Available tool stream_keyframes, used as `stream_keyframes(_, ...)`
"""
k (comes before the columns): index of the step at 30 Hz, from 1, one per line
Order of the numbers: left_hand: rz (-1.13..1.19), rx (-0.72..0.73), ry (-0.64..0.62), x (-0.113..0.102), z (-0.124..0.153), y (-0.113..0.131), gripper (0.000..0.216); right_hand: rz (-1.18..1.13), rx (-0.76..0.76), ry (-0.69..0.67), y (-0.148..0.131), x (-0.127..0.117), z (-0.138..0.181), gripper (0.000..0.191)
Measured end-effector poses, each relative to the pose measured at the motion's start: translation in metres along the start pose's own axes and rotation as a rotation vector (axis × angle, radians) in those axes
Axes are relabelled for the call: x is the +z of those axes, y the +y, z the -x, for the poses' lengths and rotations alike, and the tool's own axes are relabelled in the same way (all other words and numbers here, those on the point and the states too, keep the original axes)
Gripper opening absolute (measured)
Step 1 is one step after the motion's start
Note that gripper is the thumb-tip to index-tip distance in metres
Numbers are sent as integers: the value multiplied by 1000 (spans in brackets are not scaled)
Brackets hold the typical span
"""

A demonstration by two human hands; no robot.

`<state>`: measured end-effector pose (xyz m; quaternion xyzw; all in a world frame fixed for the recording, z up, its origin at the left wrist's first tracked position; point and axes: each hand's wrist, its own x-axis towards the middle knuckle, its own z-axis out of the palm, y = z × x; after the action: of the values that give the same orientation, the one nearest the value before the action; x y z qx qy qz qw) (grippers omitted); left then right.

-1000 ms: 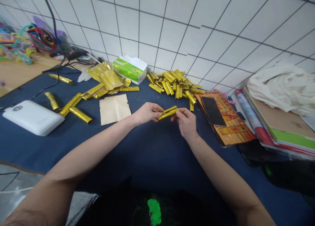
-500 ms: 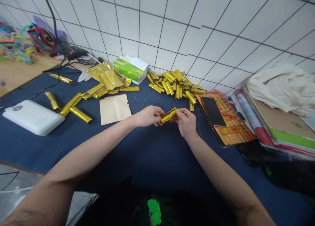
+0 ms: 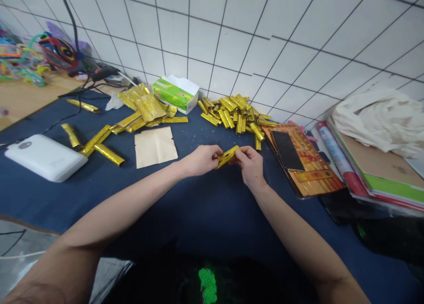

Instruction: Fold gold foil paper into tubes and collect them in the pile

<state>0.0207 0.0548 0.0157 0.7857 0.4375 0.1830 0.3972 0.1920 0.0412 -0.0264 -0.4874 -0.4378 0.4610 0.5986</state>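
Left hand (image 3: 203, 159) and right hand (image 3: 251, 165) grasp opposite ends of the gold foil strip (image 3: 228, 155), centre of frame. Left hand has dropped slightly, steepening the strip's tilt; work on it judged unfinished.

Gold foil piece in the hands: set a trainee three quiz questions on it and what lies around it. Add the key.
1. True or false: the left hand and the right hand both hold the gold foil piece.
2. What lies on the orange packet: (a) tissue pack, (b) flat dark slab, (c) white cloth?
3. Fill in: the beige paper lies on a dark ____ surface.
Key: 1. true; 2. b; 3. blue.
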Motion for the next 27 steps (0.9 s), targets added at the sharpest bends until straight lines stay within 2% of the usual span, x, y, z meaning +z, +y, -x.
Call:
stream_keyframes(10,-153,-18,45,-2,5,10,28,6,130,-72,-1,-3,-3,12)
stream_keyframes(20,-269,-1,21,2,7,11,33,41,215,-90,-4,-1,-2,11)
stream_keyframes(27,-414,98,9,4,6,6,26,-13,279,-141,-6,-3,-4,15)
